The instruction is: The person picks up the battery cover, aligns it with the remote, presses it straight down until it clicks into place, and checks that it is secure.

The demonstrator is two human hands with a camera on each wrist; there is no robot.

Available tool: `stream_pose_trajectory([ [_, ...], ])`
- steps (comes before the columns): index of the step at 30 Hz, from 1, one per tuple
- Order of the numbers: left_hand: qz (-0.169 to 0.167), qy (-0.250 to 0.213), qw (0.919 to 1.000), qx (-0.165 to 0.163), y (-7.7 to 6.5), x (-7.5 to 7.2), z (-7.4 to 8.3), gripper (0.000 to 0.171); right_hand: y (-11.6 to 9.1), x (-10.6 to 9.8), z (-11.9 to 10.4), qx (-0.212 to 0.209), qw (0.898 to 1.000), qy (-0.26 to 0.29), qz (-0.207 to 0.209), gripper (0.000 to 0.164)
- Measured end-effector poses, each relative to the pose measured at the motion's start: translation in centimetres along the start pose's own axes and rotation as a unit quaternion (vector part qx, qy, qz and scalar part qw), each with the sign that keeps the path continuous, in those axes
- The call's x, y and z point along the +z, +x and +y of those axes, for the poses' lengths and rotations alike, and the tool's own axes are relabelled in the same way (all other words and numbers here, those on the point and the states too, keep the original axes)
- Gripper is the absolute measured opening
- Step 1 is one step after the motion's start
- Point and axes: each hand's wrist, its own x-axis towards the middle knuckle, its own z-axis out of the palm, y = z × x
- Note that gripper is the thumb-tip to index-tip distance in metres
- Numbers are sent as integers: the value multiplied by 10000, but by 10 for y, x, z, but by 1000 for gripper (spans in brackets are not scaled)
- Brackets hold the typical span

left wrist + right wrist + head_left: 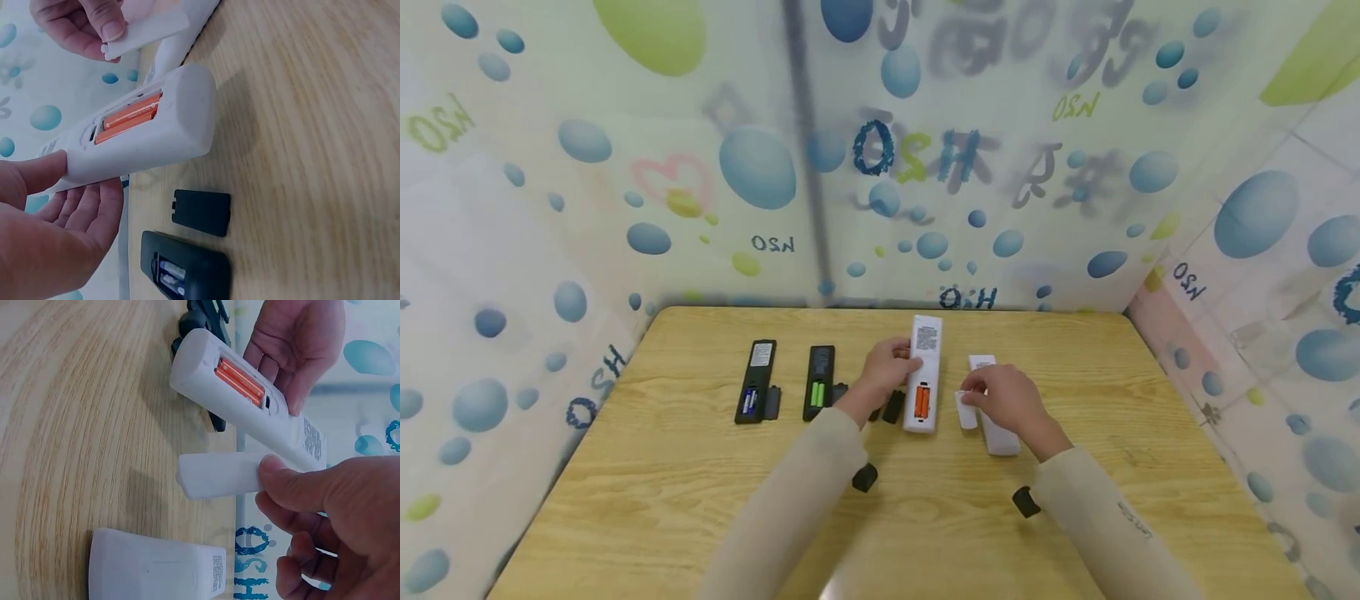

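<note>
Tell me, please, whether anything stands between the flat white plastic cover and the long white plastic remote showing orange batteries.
Nothing visible does; only air separates the cover, in the right hand, from the remote.

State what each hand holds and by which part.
Left hand: open white remote, by its labelled half. Right hand: white cover, by one end.

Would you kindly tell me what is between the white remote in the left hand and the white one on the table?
The head view shows the white battery cover between them, pinched by the right hand.
</note>
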Motion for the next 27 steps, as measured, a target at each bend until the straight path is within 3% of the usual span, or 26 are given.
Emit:
stream_pose_trajectory([
  [12, -189, -283, 9994, 92, -24, -17, -6, 43, -5, 1, -9, -182, 9998, -125, 24, 10],
  [27, -150, -162, 9992, 335, -36, -28, -19, 43, -4, 7, -20, -279, 9996, 33, -73, 10],
])
